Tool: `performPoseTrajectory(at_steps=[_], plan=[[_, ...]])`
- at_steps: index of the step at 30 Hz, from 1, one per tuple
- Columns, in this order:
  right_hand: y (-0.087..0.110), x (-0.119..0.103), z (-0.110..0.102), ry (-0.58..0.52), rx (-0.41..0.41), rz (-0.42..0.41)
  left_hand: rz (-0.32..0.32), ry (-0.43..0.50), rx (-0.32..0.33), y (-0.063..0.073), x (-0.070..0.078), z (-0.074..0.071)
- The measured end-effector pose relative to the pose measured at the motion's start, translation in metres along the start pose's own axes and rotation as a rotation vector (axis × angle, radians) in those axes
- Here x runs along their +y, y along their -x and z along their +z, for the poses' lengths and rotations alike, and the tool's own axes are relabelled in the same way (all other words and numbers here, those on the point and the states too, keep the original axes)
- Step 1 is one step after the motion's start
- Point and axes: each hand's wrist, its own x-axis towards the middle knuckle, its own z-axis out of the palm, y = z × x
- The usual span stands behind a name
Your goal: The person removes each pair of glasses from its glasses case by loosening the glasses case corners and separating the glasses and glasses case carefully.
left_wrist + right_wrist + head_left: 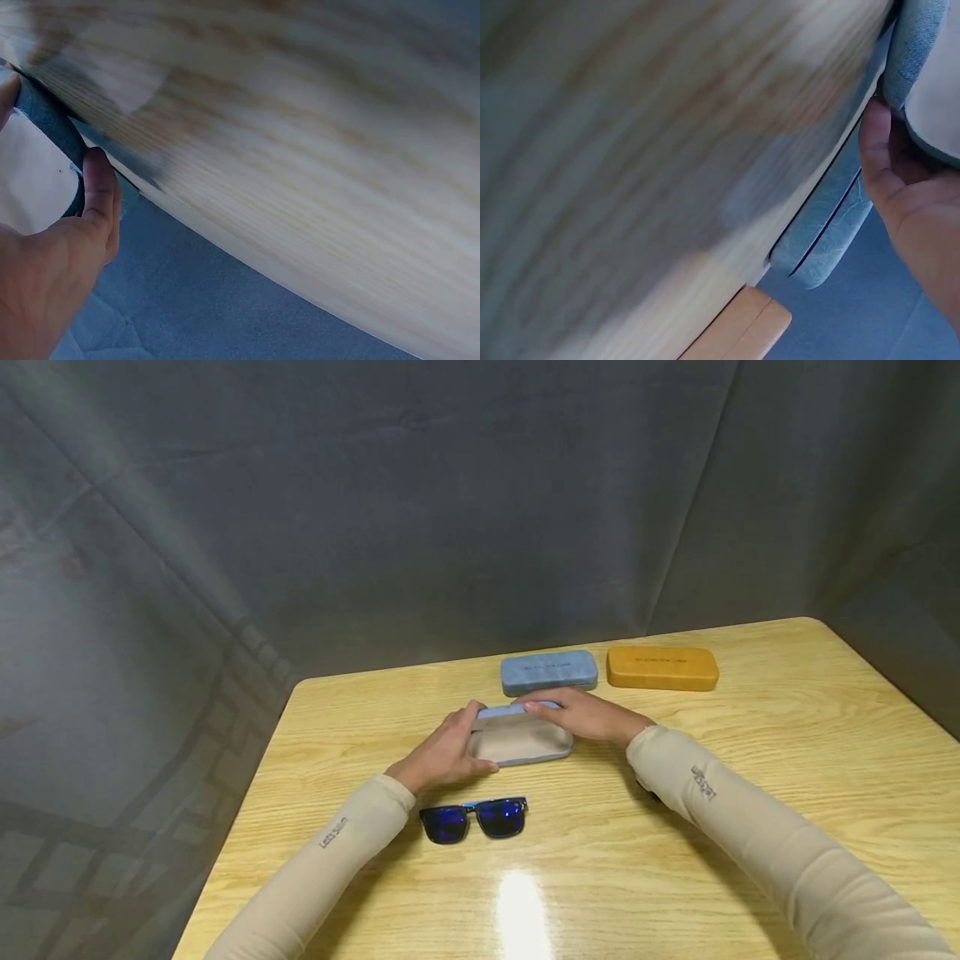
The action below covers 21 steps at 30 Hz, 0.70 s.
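An eyeglass case (521,745) with a blue shell and pale lining stands open in the middle of the table, between both hands. My left hand (442,752) grips its left end, the thumb at the near edge and the fingers at the far side. At the far right corner, my right hand (581,714) holds the blue lid with the thumb over its edge. In the right wrist view the fingers (875,142) curl at the blue shell (915,52). Nearer to me lie sunglasses (501,818) with dark frames and blue lenses, just below the left hand.
Behind the open case sits a closed blue eyeglass case (549,670), close to the right hand. A closed orange case (662,668) lies to its right. The wooden table (787,710) ends at a dark grey curtain (465,527) at the back.
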Motion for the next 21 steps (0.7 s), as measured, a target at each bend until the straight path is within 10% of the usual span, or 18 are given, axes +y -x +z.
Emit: performPoseTrajectory(at_steps=[21], plan=[[0.0022,-0.0004,0.0075,-0.013,0.004,-0.038,-0.035,-0.083,0.012,0.0042,0.0028,0.0018]])
